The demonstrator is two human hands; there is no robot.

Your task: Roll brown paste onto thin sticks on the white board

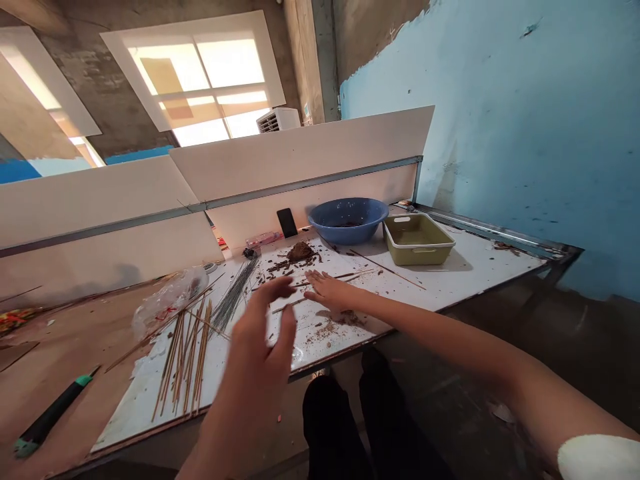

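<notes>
My right hand (330, 291) lies flat on the white tabletop (470, 267), fingers stretched out over a thin stick (290, 305) that it presses on. My left hand (263, 340) is raised in the air above the table's front edge, fingers spread and apart, with nothing in it. A small heap of brown paste (301, 251) sits just beyond the right hand, with crumbs scattered around it. A row of coated brown sticks (185, 353) lies to the left. A bundle of thin bare sticks (234, 293) lies between the coated sticks and the heap.
A blue bowl (349, 220) and an olive-green rectangular tub (419, 239) stand at the back right. A black phone (287, 222) leans on the white partition. A clear plastic bag (167, 300) lies at left. A green-tipped black tool (53, 413) rests on the brown board.
</notes>
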